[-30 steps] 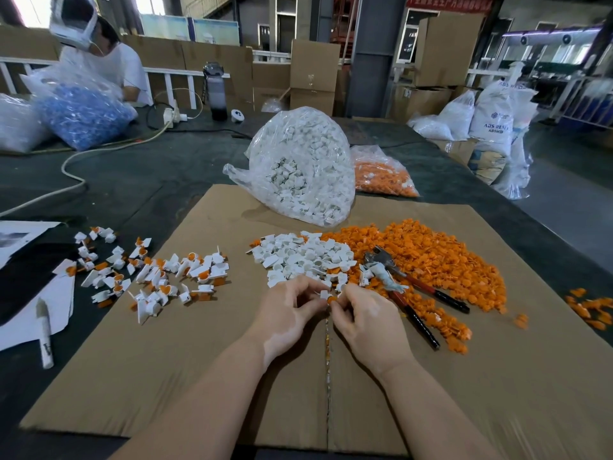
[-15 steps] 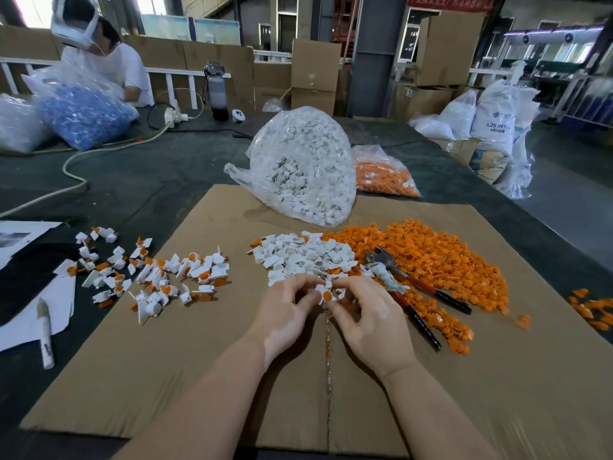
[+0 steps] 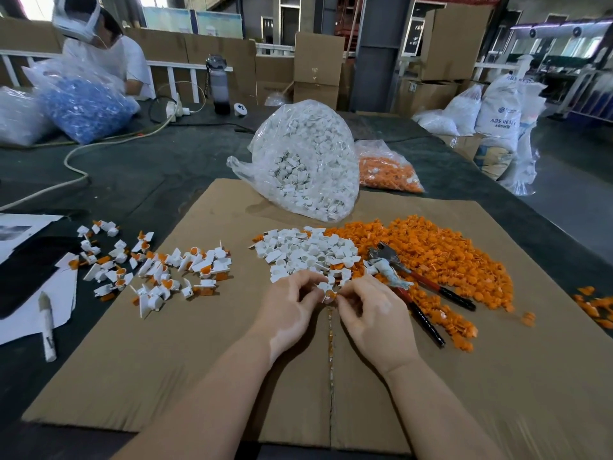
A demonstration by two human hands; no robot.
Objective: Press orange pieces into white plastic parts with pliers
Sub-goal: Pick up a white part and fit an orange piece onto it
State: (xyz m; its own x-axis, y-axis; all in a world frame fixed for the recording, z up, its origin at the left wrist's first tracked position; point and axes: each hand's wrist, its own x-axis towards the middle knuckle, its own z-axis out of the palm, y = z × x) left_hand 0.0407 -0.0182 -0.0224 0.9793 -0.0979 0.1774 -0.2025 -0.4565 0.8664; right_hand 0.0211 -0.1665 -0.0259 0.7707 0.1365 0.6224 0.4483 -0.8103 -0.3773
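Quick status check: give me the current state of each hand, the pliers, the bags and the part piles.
Left hand: pinching a small white plastic part.
Right hand: pinching an orange piece at that part.
Red-and-black-handled pliers: lying unused on the cardboard sheet.
Clear bag of white parts: open, slumped.
Pile of assembled white-and-orange parts: scattered at left.
Loose orange pile: spread out.

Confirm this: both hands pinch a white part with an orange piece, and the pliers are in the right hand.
Not quite. The head view shows the pliers lying on the cardboard beside the right hand, not in it. Both hands, left hand included, do pinch the white part.
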